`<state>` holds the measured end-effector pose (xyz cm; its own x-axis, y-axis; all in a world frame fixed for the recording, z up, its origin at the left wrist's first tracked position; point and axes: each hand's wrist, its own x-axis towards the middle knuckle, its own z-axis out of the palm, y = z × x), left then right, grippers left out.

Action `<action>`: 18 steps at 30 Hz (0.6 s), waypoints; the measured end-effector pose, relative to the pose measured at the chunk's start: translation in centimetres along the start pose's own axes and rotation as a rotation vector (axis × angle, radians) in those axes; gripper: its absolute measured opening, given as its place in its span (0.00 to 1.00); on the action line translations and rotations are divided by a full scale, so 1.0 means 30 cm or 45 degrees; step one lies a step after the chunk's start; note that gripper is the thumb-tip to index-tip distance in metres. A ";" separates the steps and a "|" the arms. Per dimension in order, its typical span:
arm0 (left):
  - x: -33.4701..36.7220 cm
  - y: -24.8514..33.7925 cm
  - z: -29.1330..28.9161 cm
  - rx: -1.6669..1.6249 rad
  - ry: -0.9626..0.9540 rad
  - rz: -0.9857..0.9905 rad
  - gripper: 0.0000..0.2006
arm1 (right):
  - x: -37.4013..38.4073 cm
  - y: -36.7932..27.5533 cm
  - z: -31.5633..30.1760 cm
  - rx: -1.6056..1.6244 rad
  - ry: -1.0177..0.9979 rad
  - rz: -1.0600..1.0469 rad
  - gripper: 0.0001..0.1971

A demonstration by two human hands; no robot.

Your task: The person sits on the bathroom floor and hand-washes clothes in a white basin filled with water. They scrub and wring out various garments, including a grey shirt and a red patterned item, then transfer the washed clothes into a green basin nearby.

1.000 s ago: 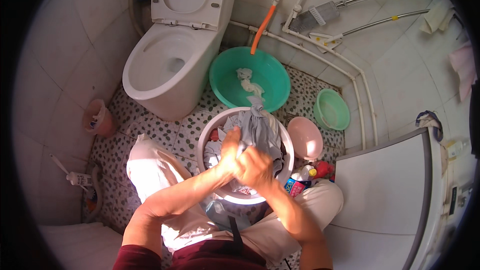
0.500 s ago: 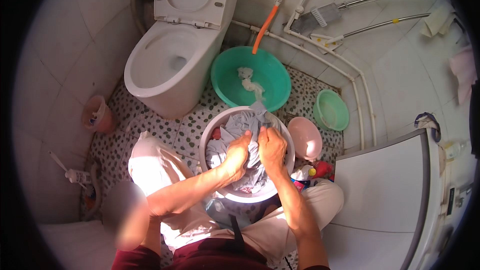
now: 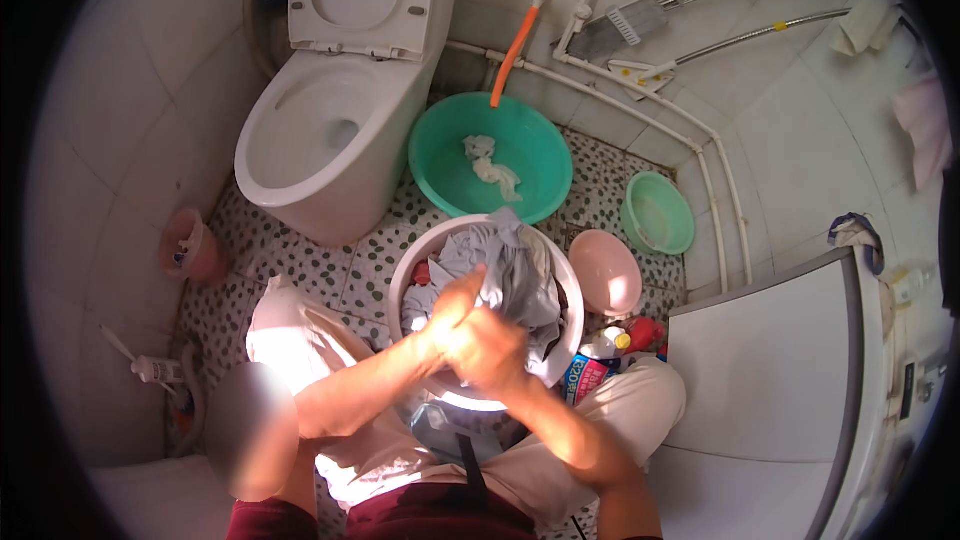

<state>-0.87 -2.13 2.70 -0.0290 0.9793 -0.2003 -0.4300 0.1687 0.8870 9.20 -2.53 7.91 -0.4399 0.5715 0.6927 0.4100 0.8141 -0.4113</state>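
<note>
A grey garment (image 3: 505,265) lies heaped on other clothes in a white round basin (image 3: 400,285) between my knees. My left hand (image 3: 452,318) is closed at the near left side of this garment, with a digit pointing up over the cloth. Across it comes my right hand (image 3: 490,352), closed and blurred by motion, its knuckles over the left fingers. Both hands are pressed together on the garment; the cloth between them is mostly hidden. Some red cloth (image 3: 421,273) shows at the basin's left edge.
Beyond the basin stands a green tub (image 3: 430,175) with water and a white cloth (image 3: 493,175). A toilet (image 3: 330,205) is at the far left. To the right are a pink bowl (image 3: 605,275), a light green bowl (image 3: 657,212), bottles (image 3: 605,348) and a white appliance (image 3: 760,360).
My right hand has moved left and nearer to me, across my left hand. My left hand has shifted slightly left and nearer. The view has shifted a little.
</note>
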 end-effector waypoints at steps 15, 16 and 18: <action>0.007 -0.007 0.001 -0.159 -0.099 -0.213 0.11 | -0.017 0.071 0.002 0.081 -0.136 0.117 0.08; -0.011 0.039 0.064 -0.817 0.082 -0.536 0.10 | 0.041 0.100 -0.028 0.049 -0.089 0.201 0.09; -0.029 0.059 0.056 -0.535 -0.123 -0.560 0.11 | 0.051 0.182 -0.038 -0.095 0.005 0.503 0.11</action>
<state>-0.10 -2.50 5.13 0.3053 0.8369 -0.4544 -0.7023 0.5201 0.4861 11.68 2.67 7.38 -0.2337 0.8385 0.4923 0.6041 0.5219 -0.6021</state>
